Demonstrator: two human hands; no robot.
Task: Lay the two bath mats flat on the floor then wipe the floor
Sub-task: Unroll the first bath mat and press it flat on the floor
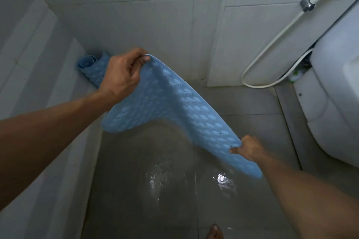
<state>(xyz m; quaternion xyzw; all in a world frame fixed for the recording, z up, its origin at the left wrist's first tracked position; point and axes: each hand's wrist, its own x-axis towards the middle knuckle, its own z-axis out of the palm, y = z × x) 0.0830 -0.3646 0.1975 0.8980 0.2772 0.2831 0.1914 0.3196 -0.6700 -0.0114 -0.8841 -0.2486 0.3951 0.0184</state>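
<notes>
Mat [174, 103]: held in the air over the wet floor [155, 190], pinched at its far end by left hand [122, 75] and at its near edge by right hand [250, 150], sagging between. Best lowered evenly, one end down first, then smoothed flat. Long axis from far-left to near-right, bumps up. Second mat [91, 68] rolled against the wall [136, 6], behind the left hand.
</notes>
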